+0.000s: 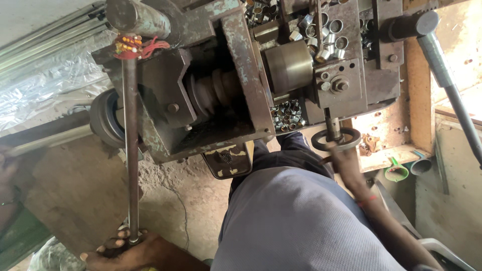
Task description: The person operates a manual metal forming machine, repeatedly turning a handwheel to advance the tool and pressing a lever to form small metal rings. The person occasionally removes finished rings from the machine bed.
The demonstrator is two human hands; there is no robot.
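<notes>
A: Long grey steel lever rod [131, 150] — where does it sit in the head view?

B: It runs from the top left of the old grey-green, rust-flecked iron machine [241, 75] down to the bottom edge. A knot of red and yellow thread [133, 47] is tied near its upper end. The left hand [125, 251] has its grip closed around the lower end of the lever rod, fingers curled over the steel.

A: And the other side?

B: The right hand [346, 160] reaches up to the small dark round handwheel [336, 139] under the machine's front plate. It touches the rim, but it is blurred — I cannot tell whether that grip is pinching the wheel or only resting on it.

A: What lies around them?

B: Short shiny metal sleeves [329, 35] are heaped on top of the machine beside a dull brass-coloured drum [288, 65]. A second dark lever with a round knob [442, 65] slants down at the right, untouched. At the far left edge there is part of another person's arm [7, 175], well apart from the rod.

A: Which step would you judge this to be?

B: Working the machine's controls, I would say: one hand on the lever, one at the wheel. A stroke of the lever rod would call for a firm hold low down and a steady pull, with the wheel set first.
</notes>
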